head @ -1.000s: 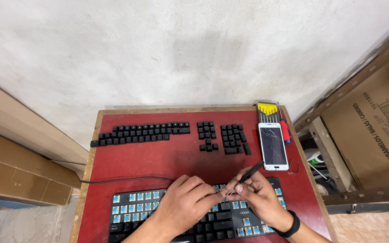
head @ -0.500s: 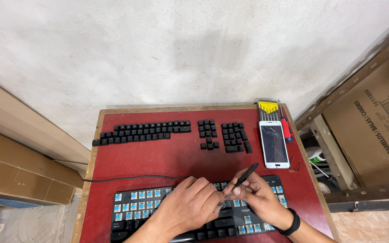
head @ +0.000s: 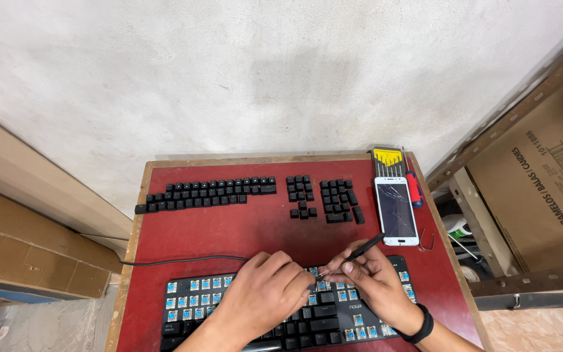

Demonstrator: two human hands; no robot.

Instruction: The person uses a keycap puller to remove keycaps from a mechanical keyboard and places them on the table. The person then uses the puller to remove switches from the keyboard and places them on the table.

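Far left of the frame there's stacked cardboard (head: 27,228) leaning by the wall, then the red surface (head: 229,234) starts. Along its upper part sits a long row of pulled black keycaps (head: 206,193), laid out in keyboard order, with two smaller clusters (head: 324,199) of them further right. A black cable (head: 177,261) runs across the middle left and ends at the keyboard (head: 294,313) at the bottom centre, which has lots of bare blue switches showing and some black keys on it.

The left hand (head: 265,296) lies flat on the keyboard's middle, fingers curled down onto the keys, holding nothing that I can make out. Touching it on the right, the right hand (head: 373,283) has its fingers pinched narrow around a thin black tool (head: 360,249), tip pointing down at the switches between both hands. There's a black band on that wrist.

Upper right of the surface: a white phone (head: 397,210) with a cracked screen, a small screwdriver set (head: 388,160) above it, and a red-handled screwdriver (head: 414,188) just beside it. Far right, a cardboard box (head: 542,189) on a shelf.
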